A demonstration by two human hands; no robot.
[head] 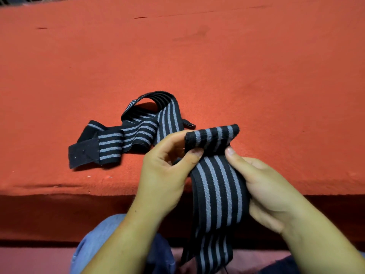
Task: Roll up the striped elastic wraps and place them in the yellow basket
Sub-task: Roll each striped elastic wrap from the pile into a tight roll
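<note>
starting the roll on one striped wrap (pixel 217 184), held over the near edge of the tabletop (pixel 256 66), its top end folded over; next, i judge, tight even turns down the hanging strip; left hand (pixel 164 171) and right hand (pixel 262 184) each pinch it below the fold, thumbs on top; a second wrap (pixel 138 131) lies loose on the tabletop; no basket shows.

head cam | worn on person's head — looks forward and down; close over red surface (pixel 197 56) edge
</note>
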